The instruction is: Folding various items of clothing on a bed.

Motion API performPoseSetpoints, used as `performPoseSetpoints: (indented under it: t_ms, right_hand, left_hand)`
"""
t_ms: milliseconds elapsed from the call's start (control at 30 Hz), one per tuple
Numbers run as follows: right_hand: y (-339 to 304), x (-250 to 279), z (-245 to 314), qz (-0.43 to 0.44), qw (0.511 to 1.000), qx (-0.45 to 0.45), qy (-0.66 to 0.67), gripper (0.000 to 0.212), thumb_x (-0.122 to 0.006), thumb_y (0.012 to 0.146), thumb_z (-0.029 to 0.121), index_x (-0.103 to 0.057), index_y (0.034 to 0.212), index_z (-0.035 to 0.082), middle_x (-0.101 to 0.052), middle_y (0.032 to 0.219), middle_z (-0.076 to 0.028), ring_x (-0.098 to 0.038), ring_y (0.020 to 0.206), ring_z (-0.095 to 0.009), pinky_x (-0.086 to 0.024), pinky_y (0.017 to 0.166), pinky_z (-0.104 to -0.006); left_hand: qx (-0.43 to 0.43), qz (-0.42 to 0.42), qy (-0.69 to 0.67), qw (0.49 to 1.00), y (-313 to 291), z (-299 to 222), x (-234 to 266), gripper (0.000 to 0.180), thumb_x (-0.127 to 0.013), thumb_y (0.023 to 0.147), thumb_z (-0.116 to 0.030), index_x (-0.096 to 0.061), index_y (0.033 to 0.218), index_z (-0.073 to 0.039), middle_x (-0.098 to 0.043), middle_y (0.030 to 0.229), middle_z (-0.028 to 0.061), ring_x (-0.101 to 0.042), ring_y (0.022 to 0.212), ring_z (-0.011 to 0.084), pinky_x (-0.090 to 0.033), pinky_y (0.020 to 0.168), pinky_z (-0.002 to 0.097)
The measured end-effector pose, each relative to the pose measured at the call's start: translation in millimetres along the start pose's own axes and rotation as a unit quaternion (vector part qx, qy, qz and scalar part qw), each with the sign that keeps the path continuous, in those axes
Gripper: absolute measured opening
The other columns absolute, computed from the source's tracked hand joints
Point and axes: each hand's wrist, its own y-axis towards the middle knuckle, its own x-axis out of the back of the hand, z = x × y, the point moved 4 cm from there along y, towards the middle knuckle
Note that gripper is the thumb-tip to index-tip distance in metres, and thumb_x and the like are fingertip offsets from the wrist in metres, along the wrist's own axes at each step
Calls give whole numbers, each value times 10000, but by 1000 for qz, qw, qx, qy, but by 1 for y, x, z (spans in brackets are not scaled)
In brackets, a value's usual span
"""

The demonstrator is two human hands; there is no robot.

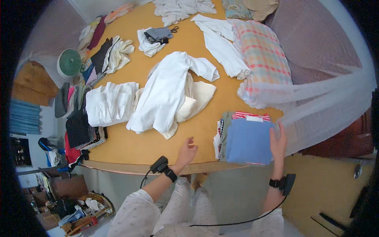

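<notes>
My right hand (pixel 278 141) lies flat, fingers stretched out, against the right side of a stack topped by a folded blue cloth (pixel 248 140). Beneath that cloth a red-and-white striped piece (pixel 252 114) shows at the far edge. Folded green-grey garments (pixel 226 132) stick out along its left side. Over the bed's near edge hovers my left hand (pixel 187 151), fingers loosely bent and apart, holding nothing. Ahead of it a white long-sleeved garment (pixel 164 94) is spread across a cream cloth (pixel 203 94).
A yellow-brown sheet (pixel 158 148) covers the bed. Folded white clothes (pixel 110 103) and dark stacks (pixel 77 130) stand at the left. A plaid bundle (pixel 262 55) lies far right, beside a sheer white net (pixel 316 106). A green fan (pixel 70 62) stands beyond the left edge.
</notes>
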Motion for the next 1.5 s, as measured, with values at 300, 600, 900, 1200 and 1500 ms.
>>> performPoseSetpoints:
  t_ms: [300, 600, 900, 1200, 1500]
  right_hand:
    - [103, -192, 40, 157, 985, 39, 55, 484, -595, 793, 179, -455, 1203, -36, -500, 1197, -225, -446, 1155, -329, -340, 971, -384]
    - [119, -339, 77, 259, 965, 31, 20, 557, -604, 764, 185, -406, 1246, -12, -428, 1260, -240, -384, 1194, -362, -322, 986, -419]
    - [179, -325, 34, 110, 948, 95, -282, 665, -592, 741, 168, -312, 1343, 131, -176, 1392, -277, -181, 1273, -457, -209, 1036, -500]
    - [175, -337, 45, 157, 938, 130, -281, 656, -609, 745, 263, -346, 1334, 145, -212, 1395, -240, -192, 1274, -435, -186, 1032, -519]
    - [200, -353, 46, 147, 981, 93, -89, 375, -604, 740, 179, -564, 1086, 40, -466, 1193, -220, -398, 1142, -375, -282, 980, -454]
  left_hand:
    - [-142, -272, 183, 934, 63, -22, 121, 444, -643, 739, -155, -475, 1126, -15, -458, 1200, 204, -429, 1122, 339, -390, 895, 400]
    - [-140, -223, 321, 910, 142, -71, 129, 746, -755, 620, -340, -398, 1196, -28, -353, 1276, 229, -355, 1181, 363, -250, 992, 534]
    - [-83, -131, 226, 962, 177, -35, 129, 763, -690, 689, -241, -303, 1301, 1, -330, 1299, 256, -344, 1190, 394, -299, 983, 455]
    - [-139, -156, 148, 967, 174, -41, 162, 449, -597, 769, -92, -467, 1186, 13, -541, 1078, 224, -527, 1004, 307, -412, 870, 352]
    - [27, -244, -260, 934, 148, -93, 267, 263, -542, 850, -239, -601, 959, -7, -605, 847, 21, -536, 747, 73, -409, 636, 215]
